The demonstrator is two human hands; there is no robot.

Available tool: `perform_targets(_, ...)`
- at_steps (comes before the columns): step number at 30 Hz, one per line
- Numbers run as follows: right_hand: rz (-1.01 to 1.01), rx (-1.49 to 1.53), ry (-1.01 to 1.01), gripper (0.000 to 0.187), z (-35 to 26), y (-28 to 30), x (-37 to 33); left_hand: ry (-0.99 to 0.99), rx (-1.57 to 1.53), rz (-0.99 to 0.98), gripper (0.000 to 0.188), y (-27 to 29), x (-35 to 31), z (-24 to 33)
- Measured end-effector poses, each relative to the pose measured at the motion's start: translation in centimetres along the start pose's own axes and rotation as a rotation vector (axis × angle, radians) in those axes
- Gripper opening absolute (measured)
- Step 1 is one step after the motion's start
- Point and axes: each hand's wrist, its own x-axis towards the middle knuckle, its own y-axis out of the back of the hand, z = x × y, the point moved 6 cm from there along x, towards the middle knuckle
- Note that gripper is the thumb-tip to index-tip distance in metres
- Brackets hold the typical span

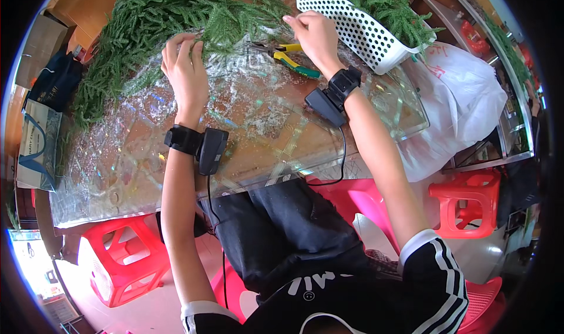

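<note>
My left hand is at the near edge of a heap of green artificial pine branches, its fingers curled on a pine sprig. Farther right, my right hand is closed, thumb and forefinger pinched together. What they pinch is too small to make out. Between the hands lie pliers with yellow and green handles, jaws pointing left, below the sprigs. White flakes are scattered over the clear-covered table.
A white perforated basket holding more pine branches stands at the far right, beside a white plastic bag. Paper bags are at the left. Red plastic stools stand below the table; cables hang from both wrist devices.
</note>
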Motion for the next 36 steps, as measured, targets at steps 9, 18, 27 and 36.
perform_targets(9, -0.26, -0.223, 0.197, 0.026, -1.3, -1.6, -1.0, -0.002, 0.068, 0.076, 0.014, 0.6, 0.0, 0.1)
perform_targets(18, -0.512, -0.391, 0.101, 0.027, -1.7, -2.0, -1.9, -0.004, 0.045, 0.111, 0.013, 1.1, 0.4, 0.4)
perform_targets(27, -0.488, -0.484, 0.224, 0.027, -2.4, -2.7, -2.8, -0.041, -0.001, 0.159, 0.013, 1.8, 0.5, 1.0)
perform_targets(36, -0.484, -0.451, 0.218, 0.026, -2.7, -2.5, -2.8, -0.064, -0.01, 0.168, 0.013, 1.8, 0.4, 1.1)
